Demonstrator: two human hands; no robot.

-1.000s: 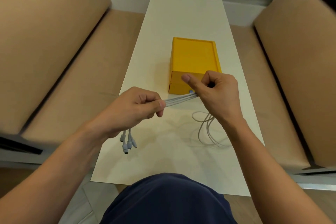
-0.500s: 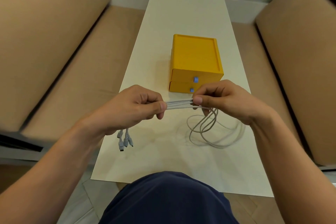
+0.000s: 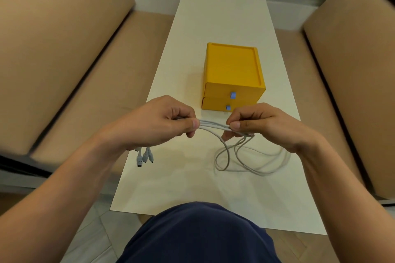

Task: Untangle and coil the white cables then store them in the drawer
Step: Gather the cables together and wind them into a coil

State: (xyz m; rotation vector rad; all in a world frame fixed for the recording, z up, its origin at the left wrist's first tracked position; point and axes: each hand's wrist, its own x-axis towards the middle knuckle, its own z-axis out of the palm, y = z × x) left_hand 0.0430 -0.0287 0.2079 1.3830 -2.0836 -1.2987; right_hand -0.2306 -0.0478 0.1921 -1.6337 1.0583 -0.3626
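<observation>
Several white cables (image 3: 211,126) run as a bundle between my two hands above the white table (image 3: 192,188). My left hand (image 3: 158,123) pinches the bundle, and the connector ends (image 3: 144,157) hang below it. My right hand (image 3: 263,123) pinches the same bundle a short way to the right. Under the right hand the slack falls in loose loops (image 3: 245,160) onto the table. Just behind my hands stands a yellow drawer box (image 3: 233,66) with two shut drawers, each with a small blue knob (image 3: 233,95).
Tan sofa cushions flank the narrow table on the left (image 3: 64,53) and right (image 3: 354,74). My dark blue lap (image 3: 198,235) fills the bottom centre. A white wall panel lies beyond the table's far end.
My right hand came down from the front of the drawer box and turned, now pinching the bundle closer to the left hand. The slack loops spread wider on the table. The left hand held still.
</observation>
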